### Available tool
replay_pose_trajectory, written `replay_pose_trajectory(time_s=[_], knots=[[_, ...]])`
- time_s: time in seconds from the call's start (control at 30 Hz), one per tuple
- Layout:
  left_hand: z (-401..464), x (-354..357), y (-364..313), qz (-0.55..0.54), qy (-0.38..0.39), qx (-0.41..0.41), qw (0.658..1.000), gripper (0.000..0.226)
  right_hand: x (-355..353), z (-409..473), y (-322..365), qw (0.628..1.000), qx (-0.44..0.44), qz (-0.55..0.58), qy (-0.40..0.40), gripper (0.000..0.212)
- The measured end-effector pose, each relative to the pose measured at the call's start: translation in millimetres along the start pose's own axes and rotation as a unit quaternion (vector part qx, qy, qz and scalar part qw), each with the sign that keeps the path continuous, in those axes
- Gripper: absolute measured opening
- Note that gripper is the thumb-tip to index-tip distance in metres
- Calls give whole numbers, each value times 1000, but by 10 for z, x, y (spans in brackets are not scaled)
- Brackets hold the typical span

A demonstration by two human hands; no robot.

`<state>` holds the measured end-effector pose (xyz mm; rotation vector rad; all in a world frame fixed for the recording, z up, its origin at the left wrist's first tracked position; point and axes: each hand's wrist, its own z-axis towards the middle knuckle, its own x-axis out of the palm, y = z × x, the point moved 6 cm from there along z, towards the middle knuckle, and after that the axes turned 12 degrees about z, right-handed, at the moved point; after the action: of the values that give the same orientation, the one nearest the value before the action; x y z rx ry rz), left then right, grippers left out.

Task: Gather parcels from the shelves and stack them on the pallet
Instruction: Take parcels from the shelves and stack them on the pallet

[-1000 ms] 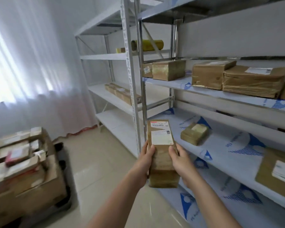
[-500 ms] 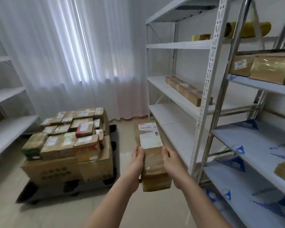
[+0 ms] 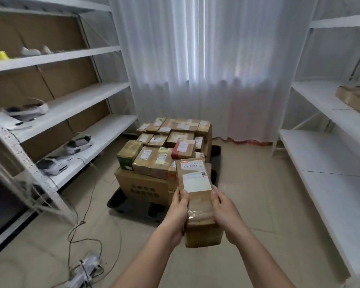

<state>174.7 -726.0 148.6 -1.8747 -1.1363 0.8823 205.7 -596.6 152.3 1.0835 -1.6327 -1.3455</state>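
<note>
I hold a long brown parcel (image 3: 197,196) with white labels in front of me, lengthwise, at waist height. My left hand (image 3: 178,213) grips its left side and my right hand (image 3: 226,213) grips its right side. Straight ahead on the floor lies the black pallet (image 3: 131,206), loaded with a stack of several taped cardboard parcels (image 3: 166,146) on top of a big brown carton (image 3: 142,186). The held parcel hangs in front of the stack's near right corner, apart from it.
White shelving (image 3: 71,104) lines the left wall, with flat white devices and a yellow item. More white shelves (image 3: 330,154) stand at the right, with one brown parcel (image 3: 355,98). Cables and a power strip (image 3: 85,269) lie on the floor at lower left. A white curtain hangs behind.
My view has swung left from the right-hand shelves to face the pallet head-on. Both hands kept their grip on the parcel, and the stack is now nearer.
</note>
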Motion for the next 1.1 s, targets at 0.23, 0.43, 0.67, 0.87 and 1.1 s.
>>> replay_pose_trajectory(time_s=[0.23,0.43,0.67,0.87,1.1], knots=[[1075,-1140,64,-23,-29,-38,999,47,1214,1009,-161,999,18,-14,39,38],[1969,-1997,-90,-28,-15,-70,997,44,2058,1753,-81,997,47,-33,58,39],[2746,-2373,-240,-47,10,-118,992,38,2462,2561,-141,994,93,-39,38,44],[3611,-2646,-391,-68,-1,-148,987,35,2684,3519,-279,986,148,-72,36,43],[4674,-2947,-828,-43,-28,-166,985,40,2923,4785,-316,970,216,-85,76,41]])
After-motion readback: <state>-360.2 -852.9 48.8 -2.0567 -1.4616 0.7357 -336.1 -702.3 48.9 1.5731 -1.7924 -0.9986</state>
